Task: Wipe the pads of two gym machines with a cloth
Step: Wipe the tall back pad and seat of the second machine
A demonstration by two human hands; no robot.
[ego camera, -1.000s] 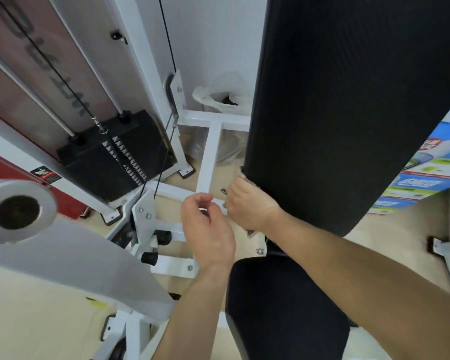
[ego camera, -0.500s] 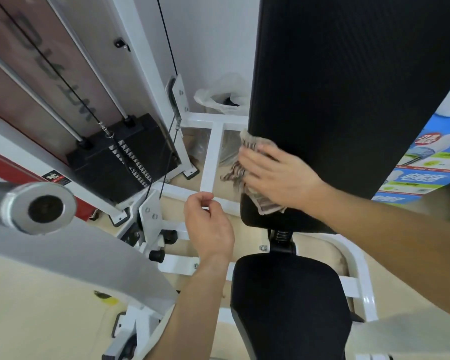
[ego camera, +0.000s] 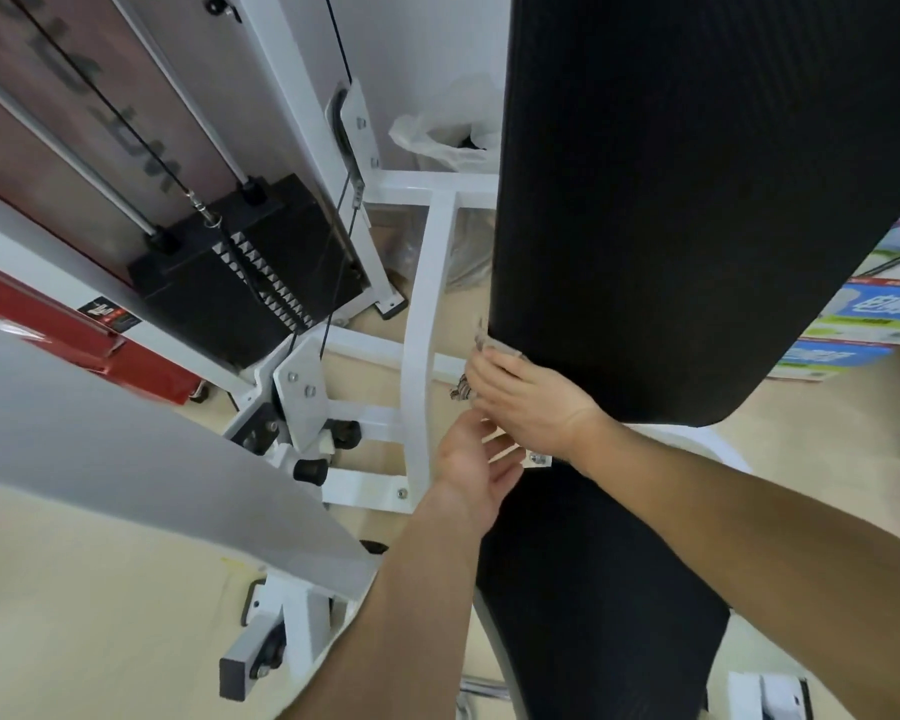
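The cloth (ego camera: pixel 492 347) is pressed against the lower left edge of the tall black back pad (ego camera: pixel 697 200), down near its bottom corner. Only a crumpled strip of it shows, peeking out at 11 o'clock from my right hand (ego camera: pixel 531 402), plus a small scrap hanging at the 9 o'clock side of my fingers. My right hand lies flat over the cloth with the fingers closed down on it, holding it to the pad. My left hand (ego camera: pixel 476 467) sits just below, at 7 o'clock from the right one, fingers loosely spread and half open, holding nothing; its fingertips reach close to the underside of my right hand, though I cannot tell if they touch.

At 6 o'clock from both hands is the black seat pad (ego camera: pixel 593 605), separate from the back pad. At 9 o'clock runs the white frame (ego camera: pixel 422 324) of the machine. Farther out, at 10 o'clock, stands the black weight stack (ego camera: pixel 240 283) with its cable. A white plastic bag (ego camera: pixel 445 135) sits at 12 o'clock behind the frame, and colourful boxes (ego camera: pixel 863 324) lie at 3 o'clock.
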